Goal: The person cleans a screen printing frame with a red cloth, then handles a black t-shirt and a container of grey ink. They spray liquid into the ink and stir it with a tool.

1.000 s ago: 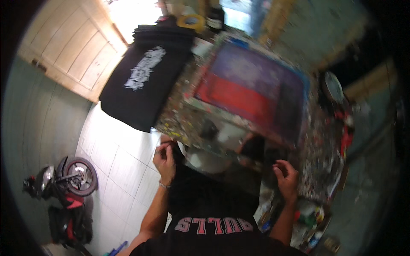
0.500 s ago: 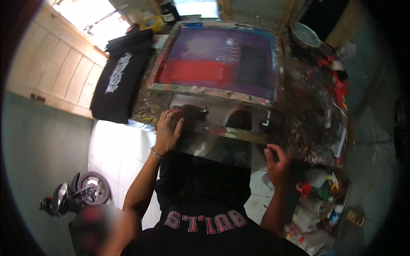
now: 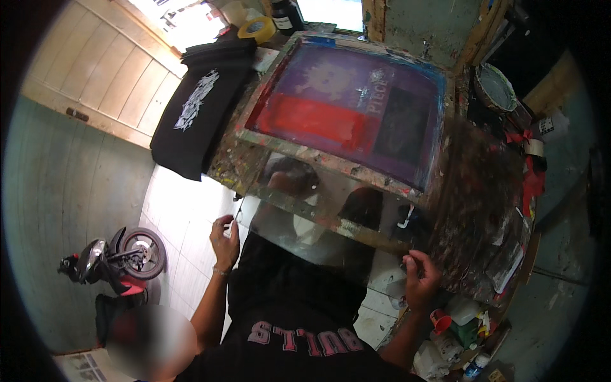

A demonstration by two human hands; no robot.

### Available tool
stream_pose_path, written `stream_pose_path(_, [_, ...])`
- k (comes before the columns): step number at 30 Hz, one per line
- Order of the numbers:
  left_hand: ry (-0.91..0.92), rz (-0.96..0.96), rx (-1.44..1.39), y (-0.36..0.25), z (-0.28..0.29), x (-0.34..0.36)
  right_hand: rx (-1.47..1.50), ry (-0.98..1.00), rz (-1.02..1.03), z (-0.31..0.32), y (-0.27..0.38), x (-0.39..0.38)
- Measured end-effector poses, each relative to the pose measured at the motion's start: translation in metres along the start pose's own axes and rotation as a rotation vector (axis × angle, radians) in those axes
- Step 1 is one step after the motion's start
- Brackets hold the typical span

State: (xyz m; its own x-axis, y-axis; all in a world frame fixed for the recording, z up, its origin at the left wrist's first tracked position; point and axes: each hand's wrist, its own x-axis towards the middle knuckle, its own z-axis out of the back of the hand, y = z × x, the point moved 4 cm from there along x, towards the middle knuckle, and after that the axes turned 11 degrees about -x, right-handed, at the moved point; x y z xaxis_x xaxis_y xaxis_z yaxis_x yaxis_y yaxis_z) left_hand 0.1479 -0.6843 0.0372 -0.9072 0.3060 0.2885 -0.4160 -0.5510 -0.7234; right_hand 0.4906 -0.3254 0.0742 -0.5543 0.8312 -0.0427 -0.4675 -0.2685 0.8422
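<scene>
Bare forearms, bracelet on L wrist.

The surface is thick with dried paint splatter. A wooden-framed printing screen with red and purple ink lies across its middle, reaching toward the far edge. At the far left corner sit a roll of yellow tape and a folded black shirt; another black shirt with a white print hangs over the left edge. A round tin stands near the far right corner. The near edge carries a glossy clear sheet.
</scene>
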Motion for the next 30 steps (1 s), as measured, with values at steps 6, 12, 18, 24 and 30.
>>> stream_pose_path(6, [0.007,0.257,-0.063,0.030,0.006,-0.003,0.035,0.154,0.070,-0.005,0.027,0.051])
stream_pose_path(12, [0.088,-0.095,-0.010,-0.041,-0.015,0.069,-0.130,0.001,0.038,0.038,0.032,0.080])
stream_pose_path(18, [0.239,-0.149,-0.228,-0.098,-0.066,0.130,-0.858,-0.515,-0.203,0.201,-0.022,0.089])
stream_pose_path(24, [0.395,-0.081,-0.310,-0.107,-0.114,0.144,-1.068,-0.372,-0.751,0.238,-0.133,0.067])
stream_pose_path(30, [0.447,-0.310,-0.502,-0.137,-0.115,0.123,-0.893,-0.256,-0.713,0.229,-0.168,0.075])
